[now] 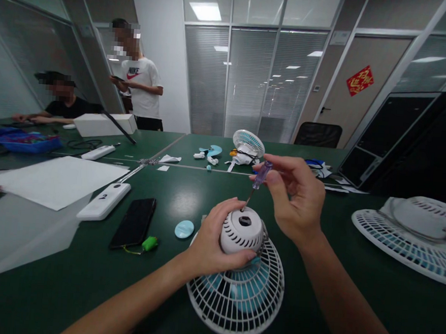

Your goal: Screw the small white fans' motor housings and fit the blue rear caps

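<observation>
A small white fan (237, 295) with light-blue blades lies grille down on the green table, its round motor housing (243, 234) facing up. My left hand (218, 238) wraps round that housing, thumb in front and fingers behind. Between the thumb and fingers of my right hand (295, 197) is a screwdriver (261, 176) with a clear purple handle. Its shaft slants down to the back edge of the housing, close to my left fingertips. The tip's exact seat is too small to make out. Left of the fan lies a light-blue round cap (184, 229).
To the left are a black phone (133, 223) with a green charm, a white power strip (105, 202) and paper sheets (57, 178). Another fan (412, 236) lies at right; a third (248, 146) stands behind, near loose blue blades (213, 150). Two people are across the table.
</observation>
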The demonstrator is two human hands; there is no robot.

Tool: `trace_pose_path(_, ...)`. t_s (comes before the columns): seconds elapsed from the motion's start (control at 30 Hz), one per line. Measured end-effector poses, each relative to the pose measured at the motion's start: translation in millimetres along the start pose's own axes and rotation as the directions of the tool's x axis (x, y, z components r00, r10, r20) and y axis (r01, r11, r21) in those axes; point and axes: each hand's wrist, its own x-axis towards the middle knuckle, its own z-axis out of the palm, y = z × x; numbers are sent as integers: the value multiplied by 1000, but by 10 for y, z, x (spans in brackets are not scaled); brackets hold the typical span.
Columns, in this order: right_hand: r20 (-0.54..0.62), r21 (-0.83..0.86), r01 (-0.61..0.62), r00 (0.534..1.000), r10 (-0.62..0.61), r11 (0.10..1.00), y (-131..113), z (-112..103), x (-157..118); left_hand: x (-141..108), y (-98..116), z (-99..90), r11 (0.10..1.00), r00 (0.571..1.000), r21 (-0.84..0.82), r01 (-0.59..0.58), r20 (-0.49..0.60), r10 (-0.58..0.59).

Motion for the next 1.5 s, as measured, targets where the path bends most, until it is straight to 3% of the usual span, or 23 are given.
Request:
trace_pose_path(0.3, -62, -27, -14, 998, 13, 1000, -31, -26, 15, -3, -3, 7, 1000, 1000, -17, 2, 0, -2)
trace_pose_path(0.43, 4, -119, 60, 998, -60, 991, -38, -49, 31, -2, -8, 11, 1000, 1000, -28, 4, -4, -4)
trace_pose_path(0.57, 61, -122, 37, 998, -30, 992, -82, -66, 31, -1, -8, 14, 999, 1000, -35, 5, -6, -5)
trace_pose_path(0.77, -28, -125, 4, 1000, -8, 992, -69, -61, 37, 1, 0, 9, 1000, 1000, -19, 4, -5, -4)
trace_pose_path(0.9, -35, -33, -48, 998, 47, 998, -40, -47, 25, -13, -5, 12, 1000, 1000, -20, 7, -3, -7)
trace_pose_path(1.0, -33, 19, 13, 999, -13, 1000, -33, -45, 15, -23, -10, 19, 1000, 1000, -6, -1, -11, 1)
trace_pose_path(1.2, 71, -160, 161, 986, -151, 974, -71, -108, 43, -13, -24, 18, 1000, 1000, -11, -12, -17, 11)
trace_pose_path(1.3, 84, -183, 156, 986, -143, 971, -78, -117, 46, -8, -25, 14, 1000, 1000, -14, -9, -12, 8)
trace_pose_path(1.5, -6, -137, 96, 995, -97, 986, -23, -96, 28, -4, -13, 13, 1000, 1000, 4, -13, -13, 13)
